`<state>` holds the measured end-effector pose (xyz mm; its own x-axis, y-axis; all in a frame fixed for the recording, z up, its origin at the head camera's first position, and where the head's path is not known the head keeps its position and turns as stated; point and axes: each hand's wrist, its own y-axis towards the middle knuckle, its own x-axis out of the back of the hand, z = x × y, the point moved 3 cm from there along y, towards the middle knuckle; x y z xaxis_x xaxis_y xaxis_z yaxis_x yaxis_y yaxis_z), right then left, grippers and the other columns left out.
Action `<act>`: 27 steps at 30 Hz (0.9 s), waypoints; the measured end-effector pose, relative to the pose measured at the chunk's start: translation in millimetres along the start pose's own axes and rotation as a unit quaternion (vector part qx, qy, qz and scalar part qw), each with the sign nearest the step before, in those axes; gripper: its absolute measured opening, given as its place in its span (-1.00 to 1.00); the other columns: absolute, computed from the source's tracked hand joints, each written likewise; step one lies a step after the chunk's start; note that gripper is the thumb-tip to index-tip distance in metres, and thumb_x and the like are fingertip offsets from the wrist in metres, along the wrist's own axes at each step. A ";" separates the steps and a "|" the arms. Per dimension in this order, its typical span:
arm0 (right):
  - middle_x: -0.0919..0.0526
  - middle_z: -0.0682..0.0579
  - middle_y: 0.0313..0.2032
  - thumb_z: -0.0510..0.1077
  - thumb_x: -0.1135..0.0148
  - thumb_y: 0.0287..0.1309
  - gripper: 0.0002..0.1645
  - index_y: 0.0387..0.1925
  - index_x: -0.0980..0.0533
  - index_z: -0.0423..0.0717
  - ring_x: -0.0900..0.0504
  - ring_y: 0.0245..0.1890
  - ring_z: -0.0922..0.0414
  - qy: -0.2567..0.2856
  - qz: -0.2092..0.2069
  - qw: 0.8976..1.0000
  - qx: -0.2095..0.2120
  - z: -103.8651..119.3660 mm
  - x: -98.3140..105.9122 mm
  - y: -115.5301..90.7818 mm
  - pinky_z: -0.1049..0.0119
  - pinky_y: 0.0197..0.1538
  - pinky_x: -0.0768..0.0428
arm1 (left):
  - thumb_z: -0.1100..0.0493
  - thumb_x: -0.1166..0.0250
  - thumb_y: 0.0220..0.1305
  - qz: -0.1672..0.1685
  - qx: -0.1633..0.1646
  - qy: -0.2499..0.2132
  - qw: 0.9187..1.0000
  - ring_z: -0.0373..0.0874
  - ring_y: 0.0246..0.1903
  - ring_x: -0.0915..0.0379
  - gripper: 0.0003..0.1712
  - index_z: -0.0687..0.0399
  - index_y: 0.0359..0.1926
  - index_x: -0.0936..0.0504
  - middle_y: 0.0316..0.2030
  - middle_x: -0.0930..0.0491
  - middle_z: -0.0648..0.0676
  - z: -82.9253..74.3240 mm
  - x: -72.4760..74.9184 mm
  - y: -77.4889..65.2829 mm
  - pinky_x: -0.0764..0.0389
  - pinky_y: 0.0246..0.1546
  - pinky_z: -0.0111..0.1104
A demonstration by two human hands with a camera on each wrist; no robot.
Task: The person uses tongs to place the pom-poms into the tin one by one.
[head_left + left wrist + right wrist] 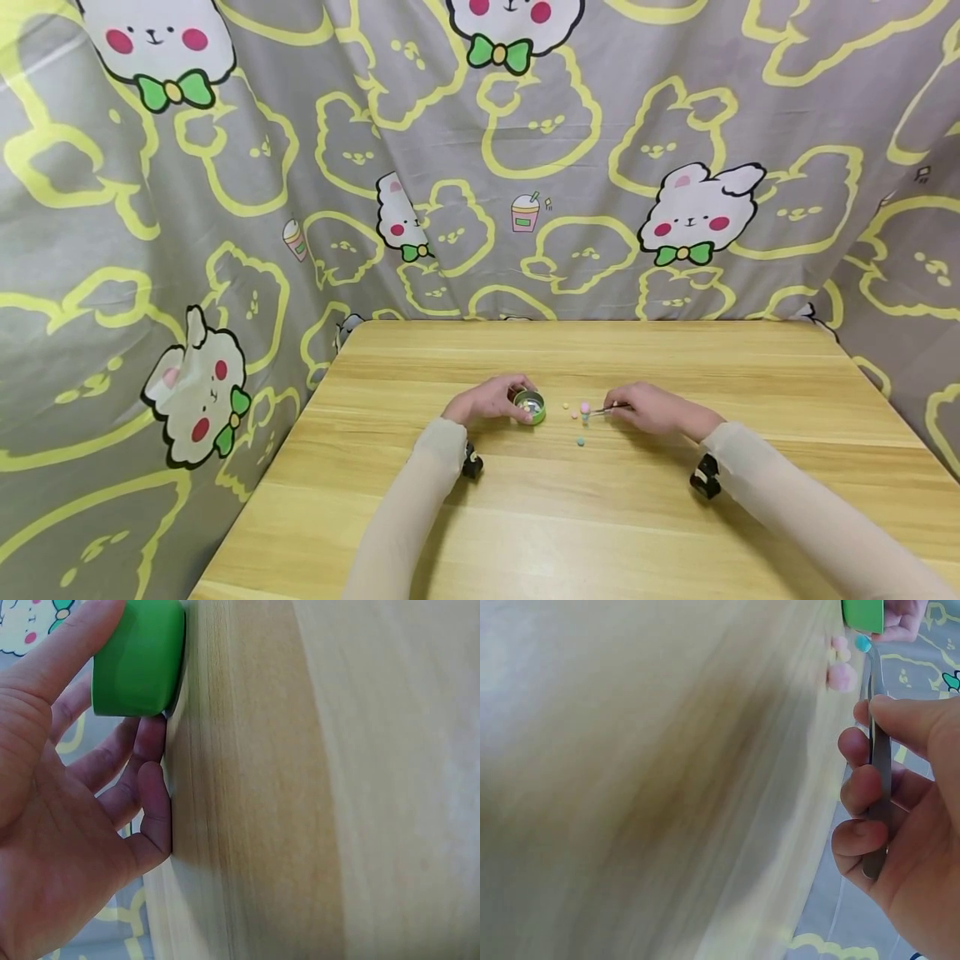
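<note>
My left hand holds a small round green tin at its side, thumb on one side and fingers on the other. Small pieces lie inside the tin, seen from above in the head view. In my right hand are metal tweezers with a bent tip, gripped between thumb and fingers. A small blue ball is at the tweezers' tip. Close by on the table sit a larger pink ball, a small pink ball and a yellow one. Nearer me lies a teal ball.
All of this is on a wood-grain table. A grey curtain with yellow outlines and white cartoon animals hangs behind the table and along its sides. Each wrist wears a small black camera.
</note>
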<state>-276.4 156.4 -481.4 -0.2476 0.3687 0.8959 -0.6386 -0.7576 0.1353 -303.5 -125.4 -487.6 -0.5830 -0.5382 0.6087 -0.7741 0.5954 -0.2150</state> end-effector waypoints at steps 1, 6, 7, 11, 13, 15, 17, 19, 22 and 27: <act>-0.61 0.17 -0.35 -0.22 -0.13 0.28 -0.89 -0.27 -0.59 -0.04 -0.47 -0.39 0.30 0.000 -0.004 1.000 0.002 0.2 0.7 0.6 0.28 -0.31 -0.45 | 0.12 -0.46 0.05 0.000 0.000 0.000 1.000 -0.15 -0.12 -0.42 -0.50 -0.07 0.04 -0.51 -0.13 -0.50 -0.03 -0.2 0.2 -0.1 -0.41 -0.07 -0.31; -0.59 0.10 -0.40 -0.25 -0.12 0.28 -0.89 -0.27 -0.57 -0.10 -0.41 -0.46 0.31 0.007 -0.019 1.000 0.014 1.7 5.2 4.2 0.31 -0.37 -0.40 | 0.11 -0.46 0.05 -0.001 -0.006 0.002 1.000 -0.16 -0.12 -0.43 -0.50 -0.06 0.03 -0.51 -0.13 -0.51 -0.02 -1.6 1.1 -0.2 -0.41 -0.06 -0.30; -0.59 0.09 -0.41 -0.26 -0.12 0.28 -0.90 -0.27 -0.57 -0.10 -0.40 -0.47 0.31 0.011 -0.019 1.000 0.013 2.2 6.2 4.9 0.32 -0.38 -0.40 | 0.11 -0.46 0.05 0.000 -0.007 0.002 1.000 -0.16 -0.12 -0.43 -0.50 -0.05 0.03 -0.51 -0.13 -0.51 -0.02 -1.6 1.2 -0.1 -0.41 -0.06 -0.30; -0.59 0.06 -0.42 -0.28 -0.12 0.27 -0.90 -0.27 -0.56 -0.13 -0.40 -0.48 0.30 0.019 -0.021 1.000 0.012 2.9 9.0 8.9 0.32 -0.38 -0.41 | 0.11 -0.46 0.05 0.002 -0.008 0.001 1.000 -0.16 -0.13 -0.43 -0.50 -0.05 0.03 -0.51 -0.13 -0.51 -0.02 -1.8 1.7 0.0 -0.41 -0.06 -0.30; -0.60 0.04 -0.43 -0.29 -0.13 0.26 -0.91 -0.28 -0.57 -0.14 -0.41 -0.48 0.30 0.019 -0.027 0.999 0.014 3.3 10.6 11.5 0.31 -0.37 -0.42 | 0.11 -0.46 0.06 0.002 -0.008 0.000 1.000 -0.16 -0.13 -0.43 -0.50 -0.05 0.03 -0.51 -0.13 -0.51 -0.01 -1.8 1.9 -0.2 -0.41 -0.07 -0.30; -0.61 0.04 -0.42 -0.29 -0.12 0.26 -0.90 -0.27 -0.57 -0.15 -0.41 -0.48 0.30 0.015 -0.029 0.999 0.016 3.4 12.2 14.3 0.31 -0.37 -0.41 | 0.11 -0.46 0.06 0.002 -0.008 0.000 1.000 -0.15 -0.13 -0.43 -0.50 -0.05 0.03 -0.50 -0.13 -0.51 -0.01 -1.8 2.1 -0.6 -0.42 -0.07 -0.30; -0.62 0.03 -0.40 -0.28 -0.12 0.26 -0.89 -0.27 -0.58 -0.13 -0.40 -0.48 0.30 0.011 -0.027 0.999 0.014 3.7 13.9 17.4 0.32 -0.37 -0.41 | 0.12 -0.46 0.05 0.002 -0.009 -0.002 1.000 -0.15 -0.13 -0.43 -0.50 -0.04 0.03 -0.50 -0.13 -0.52 0.00 -1.7 2.0 -0.8 -0.42 -0.07 -0.30; -0.63 0.02 -0.38 -0.27 -0.11 0.28 -0.88 -0.25 -0.58 -0.12 -0.39 -0.50 0.30 0.013 -0.020 1.000 0.008 4.4 15.8 20.2 0.33 -0.40 -0.40 | 0.12 -0.46 0.05 0.002 -0.009 0.000 1.000 -0.15 -0.13 -0.43 -0.49 -0.03 0.04 -0.50 -0.13 -0.52 -0.01 -1.1 1.8 -0.7 -0.41 -0.07 -0.30; -0.64 0.00 -0.35 -0.25 -0.10 0.29 -0.87 -0.23 -0.58 -0.12 -0.37 -0.51 0.30 0.017 -0.014 1.000 0.004 6.0 18.7 24.4 0.35 -0.42 -0.37 | 0.12 -0.46 0.05 0.002 -0.007 0.001 1.000 -0.16 -0.13 -0.43 -0.49 -0.04 0.04 -0.50 -0.13 -0.52 -0.01 0.2 1.2 0.0 -0.41 -0.06 -0.31; -0.64 -0.01 -0.33 -0.25 -0.10 0.30 -0.86 -0.23 -0.59 -0.17 -0.40 -0.48 0.28 0.013 -0.018 1.000 0.015 9.8 21.1 30.9 0.33 -0.39 -0.39 | 0.13 -0.46 0.06 0.001 -0.004 0.000 1.000 -0.17 -0.13 -0.43 -0.50 -0.05 0.03 -0.50 -0.12 -0.51 -0.02 1.7 0.1 0.5 -0.41 -0.06 -0.31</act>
<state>-294.2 135.5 -454.1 -0.2438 0.4105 0.8787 -0.6252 -0.7591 0.1811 -304.3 -126.1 -489.0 -0.5848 -0.5370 0.6079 -0.7706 0.6018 -0.2097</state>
